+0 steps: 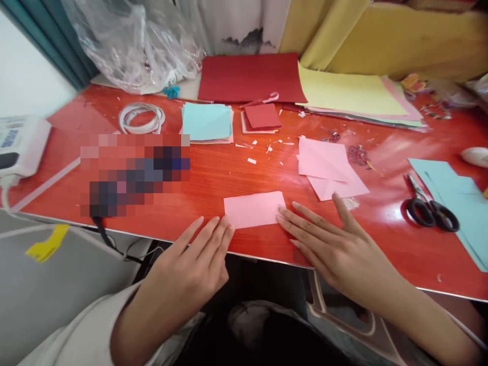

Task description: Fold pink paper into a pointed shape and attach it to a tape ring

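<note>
A pink rectangle of paper (253,209), which looks folded, lies flat near the front edge of the red table. My left hand (192,264) rests its outstretched fingertips on the paper's left end. At the right end, my right hand (333,246) touches the paper with its long fingers extended and its thumb spread away. Neither hand grasps anything. Just beyond my right hand lie overlapping pink paper sheets (324,160), one with a crease across it.
Black-handled scissors (427,211) lie right, beside blue paper (453,198). Farther back are stacks of light-blue squares (207,122) and small red squares (263,117), pink scissors (263,99), and large red (251,79) and yellow sheets (346,94). Paper scraps (251,160) dot the table (213,178).
</note>
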Available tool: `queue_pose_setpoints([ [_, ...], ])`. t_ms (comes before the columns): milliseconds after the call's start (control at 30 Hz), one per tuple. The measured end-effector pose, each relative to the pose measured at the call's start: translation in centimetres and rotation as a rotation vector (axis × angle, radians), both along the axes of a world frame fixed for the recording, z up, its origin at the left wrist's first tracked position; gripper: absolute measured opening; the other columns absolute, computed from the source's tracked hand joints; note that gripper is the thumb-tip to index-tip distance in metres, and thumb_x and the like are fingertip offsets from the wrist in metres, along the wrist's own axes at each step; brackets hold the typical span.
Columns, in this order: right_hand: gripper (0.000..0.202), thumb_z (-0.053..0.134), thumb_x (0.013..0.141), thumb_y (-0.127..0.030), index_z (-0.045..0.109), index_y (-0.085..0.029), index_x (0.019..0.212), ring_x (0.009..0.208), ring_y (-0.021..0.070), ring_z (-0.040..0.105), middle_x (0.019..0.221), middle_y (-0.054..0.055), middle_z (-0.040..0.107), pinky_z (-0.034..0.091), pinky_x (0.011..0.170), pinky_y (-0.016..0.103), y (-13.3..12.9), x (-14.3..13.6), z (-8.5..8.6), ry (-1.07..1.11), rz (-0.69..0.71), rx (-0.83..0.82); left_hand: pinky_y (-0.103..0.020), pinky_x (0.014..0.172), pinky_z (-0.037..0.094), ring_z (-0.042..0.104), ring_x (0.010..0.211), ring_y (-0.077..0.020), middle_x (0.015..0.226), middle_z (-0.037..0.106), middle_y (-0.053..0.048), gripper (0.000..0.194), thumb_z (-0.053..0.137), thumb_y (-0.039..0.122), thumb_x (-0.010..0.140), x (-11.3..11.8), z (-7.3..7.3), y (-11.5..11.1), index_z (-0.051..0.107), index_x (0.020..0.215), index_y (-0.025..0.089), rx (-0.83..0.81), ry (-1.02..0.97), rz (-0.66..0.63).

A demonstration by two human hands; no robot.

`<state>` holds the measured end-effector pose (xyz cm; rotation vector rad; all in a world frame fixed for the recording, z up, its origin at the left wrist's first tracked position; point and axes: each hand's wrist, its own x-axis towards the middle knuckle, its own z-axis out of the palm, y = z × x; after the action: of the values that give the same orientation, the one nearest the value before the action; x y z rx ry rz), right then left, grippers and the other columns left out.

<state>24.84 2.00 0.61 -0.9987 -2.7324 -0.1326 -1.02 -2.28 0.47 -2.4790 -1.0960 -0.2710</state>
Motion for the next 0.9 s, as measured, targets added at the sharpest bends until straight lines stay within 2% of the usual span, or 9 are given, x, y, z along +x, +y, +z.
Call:
queue_pose_setpoints([
  [200, 0.036, 0.035, 0.098, -0.025, 0.055, -0.016, 0.127, 0.130, 0.0264, 0.044, 0.139, 0.011, 0.047, 0.015, 0.113, 0.058, -0.8, 1.1, 0.0, -0.025, -0.089, -0.006, -0.040, 0.093, 0.047, 0.063, 0.105, -0.0272, 0.120, 0.063, -0.016, 0.036, 0.046, 0.014, 0.085, -1.2, 0.2, -0.5, 0.060, 0.115, 0.001, -0.027, -0.004, -0.023],
  [300, 0.033, 0.041, 0.095, -0.021, 0.058, -0.013, 0.122, 0.128, 0.0278, 0.045, 0.137, 0.013, 0.049, 0.020, 0.112, 0.058, -0.9, 0.9, -0.4, 0.053, -0.124, 0.003, -0.042, 0.090, 0.049, 0.064, 0.100, -0.0283, 0.112, 0.067, -0.017, 0.030, 0.051, 0.022, 0.086, -1.9, -0.2, -1.2, 0.063, 0.107, 0.004, 0.011, -0.037, -0.006],
  [400, 0.028, 0.046, 0.092, -0.015, 0.063, -0.014, 0.114, 0.118, 0.0231, 0.056, 0.129, 0.011, 0.058, 0.031, 0.111, 0.050, -1.5, 0.3, -1.0, 0.334, -0.252, -0.005, -0.039, 0.087, 0.050, 0.065, 0.097, -0.0274, 0.102, 0.069, -0.017, 0.020, 0.059, 0.027, 0.084, -2.1, -1.1, -1.5, 0.064, 0.090, 0.008, 0.072, -0.109, 0.061],
  [467, 0.029, 0.047, 0.091, -0.014, 0.061, -0.018, 0.117, 0.115, 0.0197, 0.058, 0.125, 0.009, 0.061, 0.041, 0.105, 0.042, -2.4, -0.2, -1.4, 0.579, -0.373, -0.076, -0.035, 0.086, 0.050, 0.065, 0.097, -0.0255, 0.098, 0.069, -0.013, 0.008, 0.060, 0.018, 0.083, -1.9, -1.5, -1.5, 0.063, 0.086, 0.011, 0.094, -0.147, 0.080],
  [533, 0.033, 0.046, 0.092, -0.014, 0.059, -0.022, 0.120, 0.116, 0.0181, 0.057, 0.124, 0.005, 0.062, 0.046, 0.101, 0.036, -3.5, -0.8, -1.6, 0.785, -0.442, -0.163, -0.035, 0.086, 0.050, 0.065, 0.098, -0.0241, 0.095, 0.069, -0.009, 0.011, 0.057, 0.009, 0.082, -1.6, -1.6, -1.4, 0.062, 0.091, 0.014, 0.051, -0.200, 0.060],
  [633, 0.035, 0.045, 0.093, -0.019, 0.055, -0.026, 0.125, 0.116, 0.0185, 0.057, 0.125, 0.004, 0.061, 0.049, 0.098, 0.035, -4.5, -1.8, -1.7, 0.965, -0.457, -0.326, -0.030, 0.083, 0.051, 0.066, 0.087, -0.0181, 0.088, 0.069, -0.005, 0.019, 0.055, 0.004, 0.082, -1.0, -1.3, -1.3, 0.061, 0.094, 0.017, -0.054, -0.457, 0.075],
  [733, 0.041, 0.050, 0.092, -0.030, 0.048, -0.025, 0.133, 0.117, 0.0213, 0.057, 0.132, 0.008, 0.056, 0.051, 0.095, 0.037, -4.3, -2.8, -1.5, 0.999, -0.443, -0.554, -0.022, 0.069, 0.052, 0.065, 0.072, -0.0117, 0.078, 0.068, 0.001, 0.012, 0.058, 0.009, 0.082, 0.3, -0.9, -1.5, 0.060, 0.086, 0.020, -0.149, -0.830, 0.236],
  [800, 0.049, 0.056, 0.088, -0.037, 0.046, -0.024, 0.134, 0.114, 0.0220, 0.059, 0.131, 0.009, 0.057, 0.052, 0.093, 0.038, -3.8, -3.3, -1.3, 1.043, -0.385, -0.673, -0.019, 0.061, 0.051, 0.064, 0.065, -0.0097, 0.072, 0.066, 0.003, 0.007, 0.061, 0.014, 0.083, 1.5, -0.8, -1.7, 0.060, 0.083, 0.021, -0.302, -1.122, 0.318],
  [900, 0.032, 0.055, 0.088, -0.037, 0.063, -0.021, 0.116, 0.080, 0.0165, 0.068, 0.095, 0.006, 0.072, 0.057, 0.072, 0.029, -3.5, -3.7, -0.8, 1.211, -0.301, -0.840, -0.018, 0.057, 0.053, 0.063, 0.060, -0.0095, 0.069, 0.065, 0.003, 0.007, 0.064, 0.022, 0.081, 3.2, -0.7, -1.9, 0.061, 0.087, 0.020, -0.598, -1.472, 0.328],
])
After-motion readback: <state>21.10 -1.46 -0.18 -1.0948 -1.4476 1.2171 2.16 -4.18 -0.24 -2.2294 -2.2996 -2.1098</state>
